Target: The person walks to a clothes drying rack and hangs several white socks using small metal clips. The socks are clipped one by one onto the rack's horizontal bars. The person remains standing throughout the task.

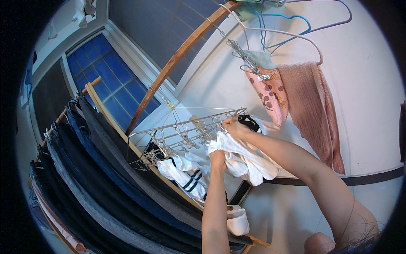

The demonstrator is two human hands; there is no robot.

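Note:
A rectangular metal clip hanger [187, 122] hangs from a wooden pole by thin cords. My right hand [234, 127] pinches a metal clip at its right part, just above a white ribbed sock [231, 143]. The top edge of that sock is in my left hand [217, 157], its fingers partly hidden by the fabric. More white socks [255, 168] hang below and behind my hands. To the left, white socks with dark stripes [190, 177] hang from other clips. A black item [249, 123] is clipped beside my right hand.
Dark trousers [104, 177] hang in a row on a wooden rack at the left. The wooden pole [187, 47] crosses above. A pink-brown towel [304, 104] and a patterned pink cloth [269, 92] hang at the right, under coat hangers [295, 31]. White footwear [238, 220] lies low down.

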